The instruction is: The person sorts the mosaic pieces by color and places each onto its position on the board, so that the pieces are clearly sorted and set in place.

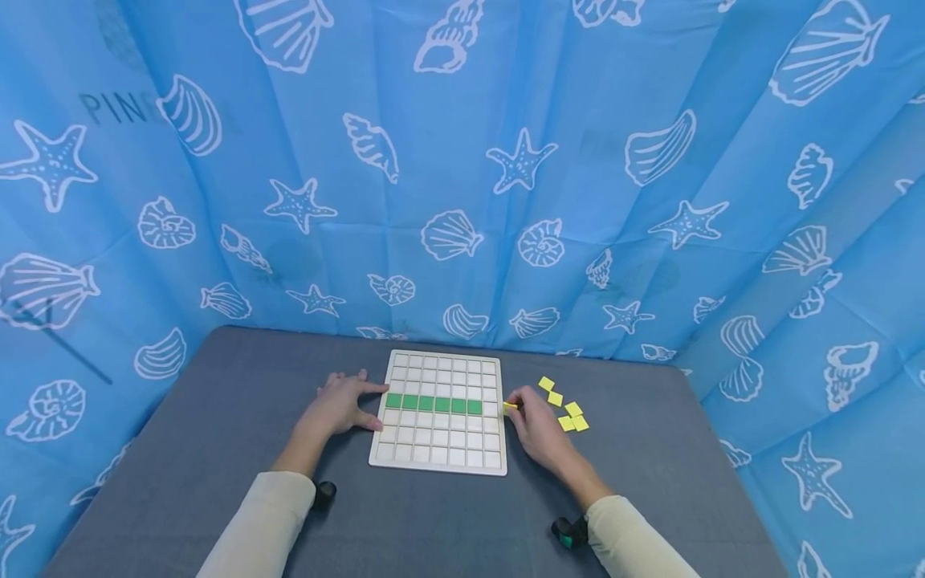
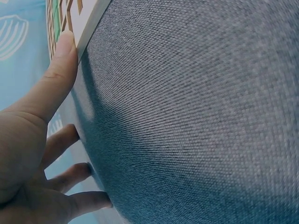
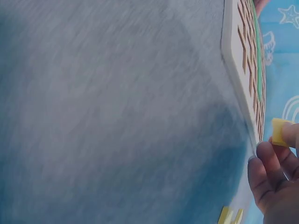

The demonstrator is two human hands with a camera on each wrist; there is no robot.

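A white grid board (image 1: 437, 457) lies on the table, with a row of several green tiles (image 1: 442, 405) across its middle. My left hand (image 1: 338, 408) touches the board's left edge, the thumb (image 2: 65, 44) on its rim and the other fingers spread. Beyond the right edge, my right hand (image 1: 538, 427) pinches a yellow tile (image 3: 279, 132) between thumb and forefinger. The tile is beside the board's rim, level with the green row. In the right wrist view, the hand is partly cut off by the frame edge.
Several loose yellow tiles (image 1: 567, 422) lie on the grey table (image 1: 433, 530) to the right of my right hand, some of them touching. A blue curtain (image 1: 462, 185) with white shells and starfish hangs behind the table and at both sides.
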